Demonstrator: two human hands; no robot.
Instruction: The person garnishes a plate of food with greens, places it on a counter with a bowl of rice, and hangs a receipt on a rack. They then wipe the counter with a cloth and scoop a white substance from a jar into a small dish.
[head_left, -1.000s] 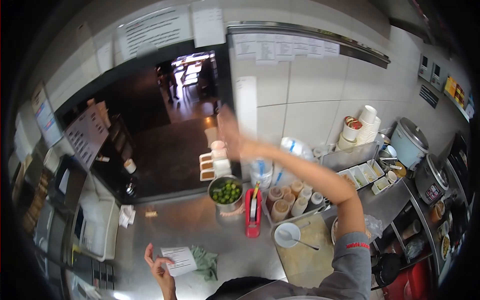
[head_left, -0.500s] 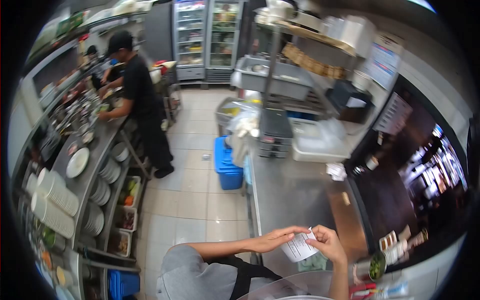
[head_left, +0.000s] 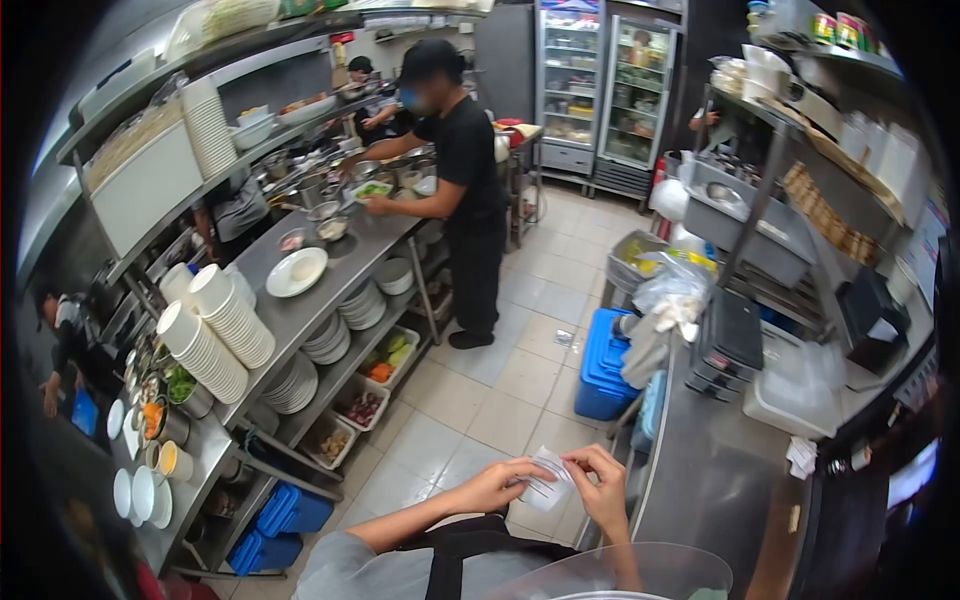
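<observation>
Between my two hands, low in the view and right of centre, is a small white paper slip (head_left: pixel 547 480) with faint printed lines. My left hand (head_left: pixel 495 484) grips its left side with the fingers closed over it. On the slip's right edge, the thumb and fingers of my right hand (head_left: pixel 598 482) pinch the paper. Both hands are above the tiled floor (head_left: pixel 470 405), left of the steel counter (head_left: pixel 700 480). A clear curved plastic sheet (head_left: pixel 660 570) crosses the view below my right hand.
A person in black (head_left: pixel 475 190) stands at the left steel counter (head_left: pixel 345 235), holding a bowl. Stacked white bowls (head_left: pixel 225 320) and a white plate (head_left: pixel 297 272) are on the left. A blue bin (head_left: pixel 603 365) stands beside the right counter.
The view has turned left, bringing more of the left counter into sight. My hands and the slip now appear over the floor instead of the right counter. Both hands still hold the slip.
</observation>
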